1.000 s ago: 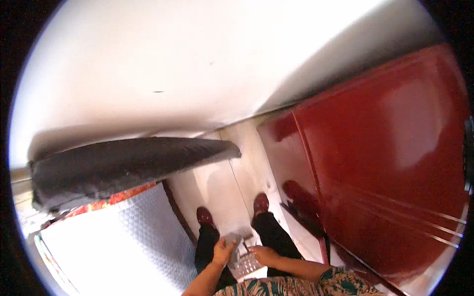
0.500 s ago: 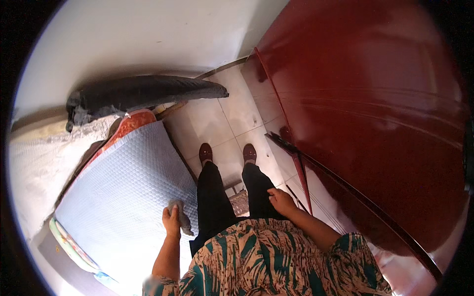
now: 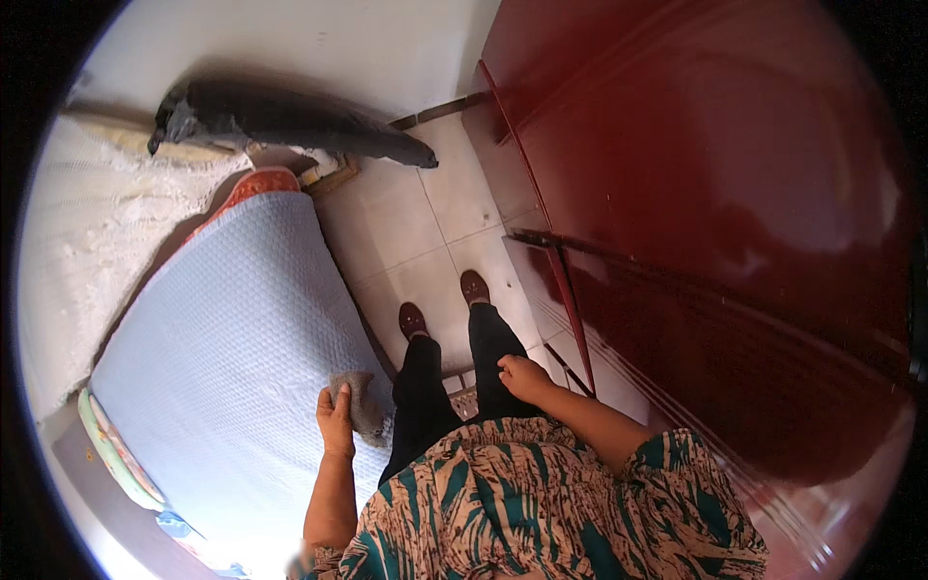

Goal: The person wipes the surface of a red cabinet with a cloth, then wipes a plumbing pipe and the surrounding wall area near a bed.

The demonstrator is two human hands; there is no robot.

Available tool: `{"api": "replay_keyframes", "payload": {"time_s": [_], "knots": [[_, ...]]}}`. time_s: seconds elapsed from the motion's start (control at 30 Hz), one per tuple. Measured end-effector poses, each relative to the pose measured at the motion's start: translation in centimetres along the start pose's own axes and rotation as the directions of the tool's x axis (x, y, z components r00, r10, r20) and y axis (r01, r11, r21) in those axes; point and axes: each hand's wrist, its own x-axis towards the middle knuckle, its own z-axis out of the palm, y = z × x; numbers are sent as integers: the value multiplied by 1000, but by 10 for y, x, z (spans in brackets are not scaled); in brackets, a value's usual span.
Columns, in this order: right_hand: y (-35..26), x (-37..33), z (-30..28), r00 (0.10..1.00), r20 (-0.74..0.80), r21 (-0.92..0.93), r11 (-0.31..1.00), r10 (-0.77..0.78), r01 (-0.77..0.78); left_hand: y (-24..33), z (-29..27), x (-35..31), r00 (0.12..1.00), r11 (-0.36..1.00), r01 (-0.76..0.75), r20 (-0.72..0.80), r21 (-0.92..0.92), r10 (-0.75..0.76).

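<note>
A grey-brown cloth (image 3: 360,406) hangs from my left hand (image 3: 335,420), whose fingers are closed around its near edge. That hand is above the side of a bed with a pale blue quilted cover (image 3: 242,309). My right hand (image 3: 525,378) is beside my right thigh, with its fingers curled in a loose fist and nothing showing in them. The tall, glossy dark-red cabinet (image 3: 677,145) is to its right, apart from it.
A long object in black wrapping (image 3: 290,118) lies along the white wall at the far left, beside a white lace cover (image 3: 126,227). Pale floor tiles (image 3: 387,222) run between bed and cabinet. A patterned cushion-like item (image 3: 121,454) sits at the bed's left edge.
My right foot is now ahead of my left. The black-wrapped object and the cabinet edge have shifted up in view. The cloth stays in my left hand and shows wider.
</note>
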Motion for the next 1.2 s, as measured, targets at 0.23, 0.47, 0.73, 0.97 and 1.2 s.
{"api": "replay_keyframes", "payload": {"time_s": [0.23, 0.47, 0.73, 0.97, 1.2], "knots": [[3, -19, -5, 991, 132, -78, 996, -19, 30, -100, -36, -106, 975, 999, 24, -221, 47, -13], [44, -61, 4, 998, 54, -140, 990, 34, -26, -107, -16, -121, 988, 998, -59, -145, -22, 55], [60, -89, 25, 983, 180, -218, 974, -21, 61, -207, -50, -201, 949, 970, 113, -312, 213, -42], [47, -104, 6, 980, -71, -72, 980, -188, 183, -186, -11, -193, 972, 963, -34, -214, 266, 93], [108, -195, 12, 993, -111, 61, 997, 49, -42, -132, -14, -133, 993, 969, -107, 62, 224, 96]]}}
